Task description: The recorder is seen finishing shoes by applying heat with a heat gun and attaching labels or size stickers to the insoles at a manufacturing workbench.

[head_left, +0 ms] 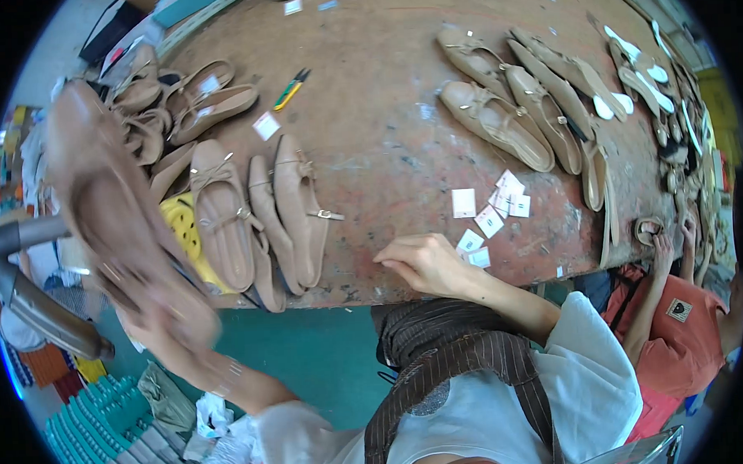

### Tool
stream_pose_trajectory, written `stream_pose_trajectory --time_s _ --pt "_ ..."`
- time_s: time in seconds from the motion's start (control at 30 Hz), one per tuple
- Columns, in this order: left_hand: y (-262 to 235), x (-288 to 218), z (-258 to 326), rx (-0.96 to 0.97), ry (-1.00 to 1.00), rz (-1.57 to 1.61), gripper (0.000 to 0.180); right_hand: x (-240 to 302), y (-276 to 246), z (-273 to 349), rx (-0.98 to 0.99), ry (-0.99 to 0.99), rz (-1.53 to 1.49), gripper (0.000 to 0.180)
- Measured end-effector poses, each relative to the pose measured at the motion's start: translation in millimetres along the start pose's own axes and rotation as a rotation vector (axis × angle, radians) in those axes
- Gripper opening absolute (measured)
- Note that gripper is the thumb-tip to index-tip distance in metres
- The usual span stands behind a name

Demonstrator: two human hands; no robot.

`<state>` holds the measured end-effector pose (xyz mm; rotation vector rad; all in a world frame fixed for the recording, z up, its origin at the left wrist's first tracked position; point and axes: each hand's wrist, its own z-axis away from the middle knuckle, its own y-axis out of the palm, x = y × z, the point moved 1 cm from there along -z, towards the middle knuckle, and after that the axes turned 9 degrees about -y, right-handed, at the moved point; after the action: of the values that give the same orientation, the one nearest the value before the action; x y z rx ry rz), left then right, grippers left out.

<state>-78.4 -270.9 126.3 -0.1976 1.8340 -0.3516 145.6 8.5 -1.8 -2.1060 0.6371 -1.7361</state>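
At the left, my left hand is closed around the lower end of a beige flat shoe, raised above the table's left edge. Shoe and hand are both smeared by motion. My right hand rests at the table's front edge with its fingers curled and pinched together; whether anything small is between them is hidden. Close to it on the right lie several small white paper tags. Between my hands, beige strapped flats with buckles stand side by side at the front edge.
More beige bow flats lie at the right, with others piled at the back left. A yellow-green cutter knife lies far back. A grey metal tube stands at the left. A co-worker in a red shirt handles a shoe at the right.
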Motion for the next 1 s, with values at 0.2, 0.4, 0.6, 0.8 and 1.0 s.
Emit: stream_pose_trajectory --time_s 0.2,0.4,0.6,0.8,1.0 --pt "28 5 -249 -0.243 0.22 -0.02 0.07 -45 -59 70 -0.567 0.456 0.172 0.012" --pt "49 38 -328 -0.494 -0.118 -0.803 0.091 -79 -99 58 -0.749 0.467 0.375 0.012" --pt "-23 131 -370 -1.059 -0.568 -1.641 0.074 -103 -85 6 -0.599 0.424 0.493 0.013" --pt "155 11 -141 0.292 0.359 -0.795 0.034 -116 -95 19 -0.653 0.383 0.483 0.008" --pt "156 19 92 0.338 0.265 -0.975 0.063 -95 -106 35 -0.849 0.345 -0.175 0.012"
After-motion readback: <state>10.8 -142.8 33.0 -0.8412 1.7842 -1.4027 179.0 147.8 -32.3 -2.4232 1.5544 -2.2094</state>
